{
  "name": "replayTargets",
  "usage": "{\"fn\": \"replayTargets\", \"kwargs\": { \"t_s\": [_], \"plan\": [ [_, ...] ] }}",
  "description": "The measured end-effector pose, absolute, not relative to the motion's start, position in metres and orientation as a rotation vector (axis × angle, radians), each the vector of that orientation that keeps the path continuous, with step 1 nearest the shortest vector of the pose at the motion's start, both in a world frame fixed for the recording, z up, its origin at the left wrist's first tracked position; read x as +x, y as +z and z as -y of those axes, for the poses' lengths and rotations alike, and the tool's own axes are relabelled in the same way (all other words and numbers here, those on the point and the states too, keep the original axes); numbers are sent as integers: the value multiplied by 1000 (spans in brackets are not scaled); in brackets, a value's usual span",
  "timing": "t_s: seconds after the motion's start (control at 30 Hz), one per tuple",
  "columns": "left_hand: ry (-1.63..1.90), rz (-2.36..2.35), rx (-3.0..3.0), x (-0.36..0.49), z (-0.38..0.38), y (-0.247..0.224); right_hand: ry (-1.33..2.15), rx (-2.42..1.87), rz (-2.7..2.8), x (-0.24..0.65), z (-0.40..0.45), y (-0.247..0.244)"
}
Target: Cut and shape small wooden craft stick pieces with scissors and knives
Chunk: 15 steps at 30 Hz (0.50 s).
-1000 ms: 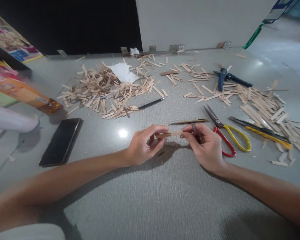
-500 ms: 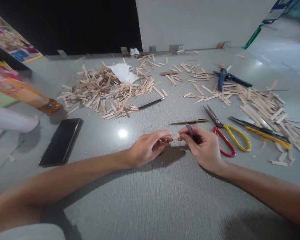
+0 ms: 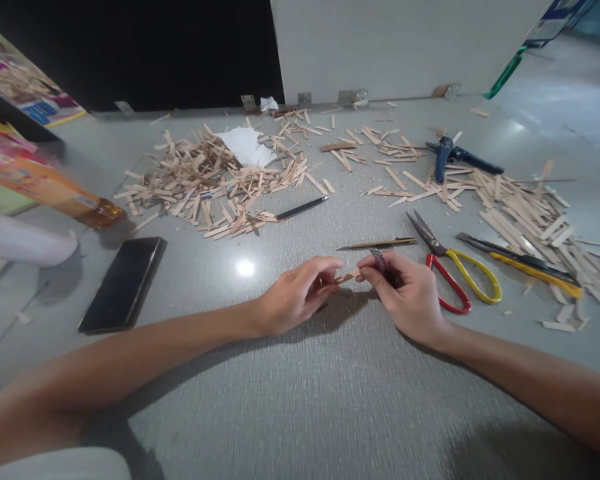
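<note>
Over the table, my left hand point(image 3: 290, 298) pinches a small strip of wood point(image 3: 349, 275) between thumb and fingers. Its far end meets the fingertips of my right hand point(image 3: 406, 292), which is closed around a small cutter knife point(image 3: 379, 257). The blade points up and away from me, and most of the handle is hidden in the palm. Just beyond the right hand lies a thin brown pointed tool point(image 3: 377, 244). Scissors point(image 3: 447, 257) with one red and one yellow handle rest to its right.
Wood strips point(image 3: 195, 177) are heaped at back left, near a pen point(image 3: 303, 207) and white tissue point(image 3: 247, 145). More strips point(image 3: 523, 210) lie right, beside a yellow-black utility knife point(image 3: 525, 263) and blue-handled tool point(image 3: 445, 159). A phone point(image 3: 123, 285) and bottle point(image 3: 65, 187) sit left.
The wood strip has turned slightly between my fingertips, and my left fingers have shifted a little. My right hand and the knife have barely moved.
</note>
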State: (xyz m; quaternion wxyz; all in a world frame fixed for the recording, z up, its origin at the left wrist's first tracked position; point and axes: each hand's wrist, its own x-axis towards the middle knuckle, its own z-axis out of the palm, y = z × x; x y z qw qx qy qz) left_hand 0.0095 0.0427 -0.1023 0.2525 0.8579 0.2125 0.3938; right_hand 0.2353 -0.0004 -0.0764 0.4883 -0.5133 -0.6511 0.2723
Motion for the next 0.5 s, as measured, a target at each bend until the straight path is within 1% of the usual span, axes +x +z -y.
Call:
{"fn": "replayTargets", "kwargs": {
  "t_s": [0.2, 0.37, 0.5],
  "plan": [
    [771, -727, 2182, 11, -50, -89, 510, -1251, 1559, 234, 0, -79],
    [798, -862, 1945, 11, -53, -82, 273, -1234, 1763, 236, 2, -81],
    [819, -844, 1909, 12, -51, -82, 223, -1232, 1895, 236, 5, -87]
  ]
}}
